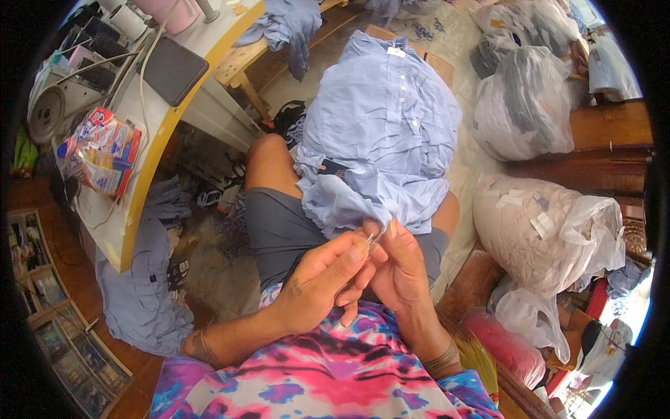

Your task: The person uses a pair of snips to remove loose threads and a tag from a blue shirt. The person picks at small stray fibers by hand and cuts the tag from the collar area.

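A light blue button-up shirt (380, 105) is spread over my lap and beyond my knees, with its row of buttons facing up. Near its collar a dark label (333, 167) shows. My left hand (317, 283) is closed, thumb and fingertips pinching a small shiny thing (370, 239) too small to make out fully. Right beside it, my right hand (403, 269) pinches a gathered edge of the shirt. The two hands meet at the fingertips just above my lap, and the fingers partly hide what lies between them.
On the left, a white table (209, 42) with a yellow edge carries a dark phone-like slab (169, 70) and a snack packet (105, 153). More blue garments (139, 286) hang below it. Stuffed plastic bags (523, 105) line the right side, by a wooden beam (611, 126).
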Demonstrator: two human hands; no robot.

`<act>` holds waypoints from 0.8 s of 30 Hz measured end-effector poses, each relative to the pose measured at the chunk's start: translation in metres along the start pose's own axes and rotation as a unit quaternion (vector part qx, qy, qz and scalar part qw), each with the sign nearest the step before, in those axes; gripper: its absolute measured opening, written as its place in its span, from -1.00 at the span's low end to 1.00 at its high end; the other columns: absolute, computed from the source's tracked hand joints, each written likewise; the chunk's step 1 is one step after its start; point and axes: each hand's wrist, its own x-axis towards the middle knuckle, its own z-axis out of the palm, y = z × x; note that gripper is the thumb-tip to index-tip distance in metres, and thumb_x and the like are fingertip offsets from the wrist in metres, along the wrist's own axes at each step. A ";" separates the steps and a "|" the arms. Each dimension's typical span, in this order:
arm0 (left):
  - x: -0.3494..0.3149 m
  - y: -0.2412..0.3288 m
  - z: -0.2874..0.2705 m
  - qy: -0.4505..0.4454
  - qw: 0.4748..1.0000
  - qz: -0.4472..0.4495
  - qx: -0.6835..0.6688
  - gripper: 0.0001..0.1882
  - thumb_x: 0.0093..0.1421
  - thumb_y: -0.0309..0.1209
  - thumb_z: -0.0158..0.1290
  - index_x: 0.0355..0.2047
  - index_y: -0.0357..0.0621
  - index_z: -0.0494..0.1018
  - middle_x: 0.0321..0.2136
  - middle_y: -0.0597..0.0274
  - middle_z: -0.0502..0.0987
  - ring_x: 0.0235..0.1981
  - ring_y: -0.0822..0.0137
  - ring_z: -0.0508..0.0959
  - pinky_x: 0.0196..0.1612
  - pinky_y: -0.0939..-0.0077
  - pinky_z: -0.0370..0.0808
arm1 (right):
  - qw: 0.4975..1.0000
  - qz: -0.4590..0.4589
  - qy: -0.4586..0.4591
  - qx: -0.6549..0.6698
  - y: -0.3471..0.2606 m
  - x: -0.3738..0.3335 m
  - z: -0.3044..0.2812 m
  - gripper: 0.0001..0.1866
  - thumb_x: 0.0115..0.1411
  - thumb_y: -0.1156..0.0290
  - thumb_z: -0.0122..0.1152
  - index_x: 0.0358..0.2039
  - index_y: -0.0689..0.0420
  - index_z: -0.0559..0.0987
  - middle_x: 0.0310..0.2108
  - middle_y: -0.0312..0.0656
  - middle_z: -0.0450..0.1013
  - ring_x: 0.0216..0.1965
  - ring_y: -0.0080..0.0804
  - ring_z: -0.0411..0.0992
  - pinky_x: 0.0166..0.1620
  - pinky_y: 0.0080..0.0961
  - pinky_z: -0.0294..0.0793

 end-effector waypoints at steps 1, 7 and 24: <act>0.000 0.000 0.000 -0.001 1.000 -0.001 -0.001 -0.56 0.54 -0.10 -0.17 0.05 -0.27 0.40 -0.41 0.34 0.29 -0.55 0.59 0.27 -0.58 0.60 0.51 | 1.000 0.000 0.010 -0.002 0.000 0.000 0.002 -0.73 0.47 0.23 0.13 -0.06 0.19 0.51 -0.19 -0.22 0.50 -0.27 -0.53 0.44 -0.15 -0.50 0.59; -0.001 -0.001 -0.001 0.003 1.000 0.000 0.001 -0.55 0.54 -0.09 -0.17 0.05 -0.29 0.39 -0.41 0.32 0.30 -0.57 0.58 0.27 -0.60 0.58 0.51 | 1.000 -0.017 -0.019 -0.012 0.002 0.003 -0.005 -0.74 0.47 0.24 0.12 -0.07 0.20 0.51 -0.26 -0.26 0.46 -0.30 -0.58 0.40 -0.18 -0.53 0.54; -0.005 0.004 0.000 0.041 0.999 0.004 0.020 -0.68 0.51 -0.19 -0.07 -0.06 -0.24 0.43 -0.44 0.30 0.41 -0.74 0.66 0.19 -0.75 0.71 0.14 | 0.981 -0.103 -0.035 -0.160 -0.010 0.007 -0.015 -0.85 0.39 0.46 0.24 -0.14 0.29 0.58 -0.21 -0.13 0.61 -0.26 -0.48 0.57 -0.16 -0.51 0.60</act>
